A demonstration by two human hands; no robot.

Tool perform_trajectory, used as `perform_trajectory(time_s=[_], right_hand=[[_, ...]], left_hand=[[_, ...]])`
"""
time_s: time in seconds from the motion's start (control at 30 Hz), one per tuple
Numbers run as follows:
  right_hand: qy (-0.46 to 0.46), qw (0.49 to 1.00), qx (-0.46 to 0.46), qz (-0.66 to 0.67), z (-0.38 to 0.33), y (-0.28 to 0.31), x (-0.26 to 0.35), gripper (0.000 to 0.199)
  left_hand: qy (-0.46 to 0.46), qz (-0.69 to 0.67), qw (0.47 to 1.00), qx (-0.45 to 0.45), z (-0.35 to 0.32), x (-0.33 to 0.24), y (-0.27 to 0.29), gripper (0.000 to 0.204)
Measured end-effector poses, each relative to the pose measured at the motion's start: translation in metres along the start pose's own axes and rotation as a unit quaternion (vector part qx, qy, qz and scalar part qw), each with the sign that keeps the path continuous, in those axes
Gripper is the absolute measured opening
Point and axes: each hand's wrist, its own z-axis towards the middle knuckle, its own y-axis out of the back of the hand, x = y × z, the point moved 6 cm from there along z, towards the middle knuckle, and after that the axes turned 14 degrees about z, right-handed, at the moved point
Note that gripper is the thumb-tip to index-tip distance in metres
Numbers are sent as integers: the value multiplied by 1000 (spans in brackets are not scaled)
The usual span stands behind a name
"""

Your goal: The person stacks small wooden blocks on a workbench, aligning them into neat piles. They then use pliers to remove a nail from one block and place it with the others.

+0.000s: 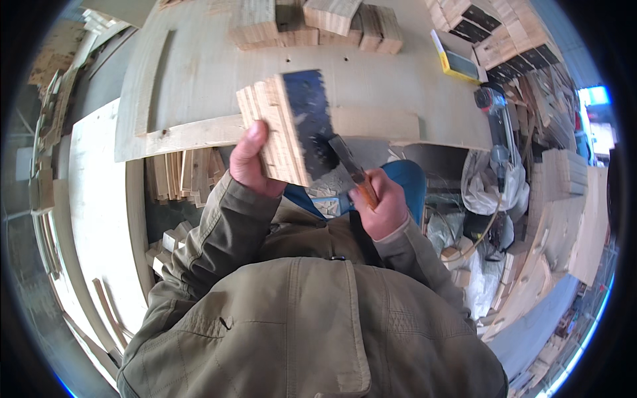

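Note:
My left hand point(249, 162) grips a stack of thin wooden pieces point(275, 129) with a dark blue-black coated face point(308, 119), held up in front of my chest. My right hand point(383, 202) is closed round the orange handle of a chisel-like scraper point(348, 162). Its metal blade touches the lower right edge of the dark face. Both olive jacket sleeves come up from the lower edge.
A pale plywood workbench point(199, 73) lies ahead, with stacked wood blocks point(318, 23) at its far side and a yellow box point(458, 60). More dark-faced wood pieces point(504, 40) pile up at the right. A nail gun point(494, 113), white bags point(491, 182) and wood offcuts point(186, 172) sit below.

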Motion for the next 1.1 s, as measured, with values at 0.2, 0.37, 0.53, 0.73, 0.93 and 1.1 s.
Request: perform_trajectory(time_s=[0.2,0.37,0.53,0.73,0.93,1.1], right_hand=[[-4,999,3,-48,5,19,-2,26],[20,997,7,-74,6,25,2,22],[8,991,25,-132,5,31,0,20],[-37,989,39,-135,0,35,-9,18],[-41,973,79,-214,-5,35,-19,22],[-41,966,95,-236,-5,30,-18,30]], left_hand=[[16,7,1000,-6,3,-4,1,67],[56,27,998,-24,1,11,14,67],[55,64,996,-30,0,10,26,64],[38,101,992,-66,-2,5,30,63],[50,123,989,-71,-3,6,28,65],[61,153,984,-68,-3,5,24,67]])
